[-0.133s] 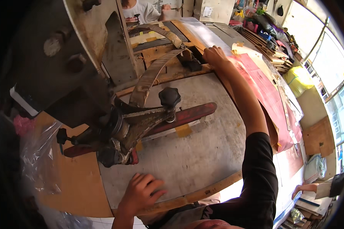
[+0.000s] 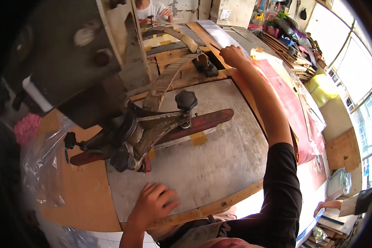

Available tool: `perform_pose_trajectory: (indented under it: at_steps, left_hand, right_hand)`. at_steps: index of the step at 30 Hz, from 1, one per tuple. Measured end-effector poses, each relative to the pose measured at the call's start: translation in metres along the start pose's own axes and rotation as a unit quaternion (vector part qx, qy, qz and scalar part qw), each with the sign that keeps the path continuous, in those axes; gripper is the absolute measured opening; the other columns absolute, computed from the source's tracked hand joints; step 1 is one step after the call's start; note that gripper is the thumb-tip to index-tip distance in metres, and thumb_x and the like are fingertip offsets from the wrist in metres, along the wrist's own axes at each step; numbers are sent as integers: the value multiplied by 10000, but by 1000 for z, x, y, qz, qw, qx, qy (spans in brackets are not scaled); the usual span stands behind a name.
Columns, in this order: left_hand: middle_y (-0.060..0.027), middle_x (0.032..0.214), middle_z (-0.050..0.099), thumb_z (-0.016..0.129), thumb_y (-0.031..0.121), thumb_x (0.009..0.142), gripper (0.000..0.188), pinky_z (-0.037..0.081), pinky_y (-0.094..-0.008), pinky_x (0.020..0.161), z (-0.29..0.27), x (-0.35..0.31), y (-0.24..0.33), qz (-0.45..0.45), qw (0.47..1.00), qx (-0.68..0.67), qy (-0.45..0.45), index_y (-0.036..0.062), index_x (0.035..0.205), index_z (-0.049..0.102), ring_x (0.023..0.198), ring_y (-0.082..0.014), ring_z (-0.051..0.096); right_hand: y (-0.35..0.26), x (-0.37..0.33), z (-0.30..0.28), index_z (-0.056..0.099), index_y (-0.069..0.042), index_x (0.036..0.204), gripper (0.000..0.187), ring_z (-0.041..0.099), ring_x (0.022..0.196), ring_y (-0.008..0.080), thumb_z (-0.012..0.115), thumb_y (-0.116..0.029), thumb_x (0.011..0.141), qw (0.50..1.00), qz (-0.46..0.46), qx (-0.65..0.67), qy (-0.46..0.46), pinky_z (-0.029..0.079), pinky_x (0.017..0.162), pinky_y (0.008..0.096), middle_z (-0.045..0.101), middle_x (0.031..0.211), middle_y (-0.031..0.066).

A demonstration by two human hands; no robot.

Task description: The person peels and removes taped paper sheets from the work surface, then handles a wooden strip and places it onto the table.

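Observation:
My right hand (image 2: 234, 56) is stretched far forward over the wooden strip beside a dark slot. Its fingers are closed, and a thin dark end pokes out to their left; what they hold I cannot make out. My left hand (image 2: 155, 201) hovers at the near edge of a flat grey metal plate (image 2: 219, 165), fingers loosely bent and apart, with nothing in them. Above the plate sits a metal clamp arm (image 2: 161, 123) with a black star knob (image 2: 186, 100) and a long red bar (image 2: 208, 123). A curved, tape-wrapped arm (image 2: 163, 84) reaches toward the slot.
A dark machine body (image 2: 66, 62) blocks the upper left. Red sheets (image 2: 283, 99) lie along the right side, with clear plastic film (image 2: 45, 169) at left. Behind stand stacked boards (image 2: 285, 53) and a yellow bag (image 2: 322, 89). Another person (image 2: 155, 11) is at the far end.
My right hand has lifted slightly off the slot's edge, and a thin dark end now shows beside it. The view has shifted a little. The far person's hand has moved left.

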State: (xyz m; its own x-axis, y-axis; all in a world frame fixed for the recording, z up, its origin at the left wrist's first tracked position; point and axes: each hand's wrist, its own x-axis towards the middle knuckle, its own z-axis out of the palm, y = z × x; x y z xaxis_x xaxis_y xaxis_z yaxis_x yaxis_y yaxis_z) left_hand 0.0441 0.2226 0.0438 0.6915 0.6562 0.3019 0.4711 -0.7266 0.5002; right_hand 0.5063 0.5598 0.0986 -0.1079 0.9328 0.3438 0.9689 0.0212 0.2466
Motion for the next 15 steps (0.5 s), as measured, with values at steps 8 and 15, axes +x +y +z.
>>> perform_pose_trajectory:
  at_steps: [8, 15]
  left_hand:
    - [-63, 823, 570, 779, 215, 707, 258, 445, -375, 730, -1, -7, 3, 22, 1000, 13, 6, 93, 904, 666, 771, -268, 576]
    - [-70, 841, 568, 737, 219, 764, 216, 439, -387, 739, -4, -11, 9, 58, 998, 21, 9, 90, 916, 653, 789, -268, 588]
  right_hand:
    - [23, 10, -161, 648, -43, 1042, 338, 657, 792, 334, 492, -330, 956, 962, 38, 191, 193, 517, 729, 445, 673, 907, 202]
    - [26, -74, -329, 649, 22, 991, 326, 585, 561, 138, 506, -271, 988, 763, 38, 516, 388, 469, 508, 290, 609, 738, 51]
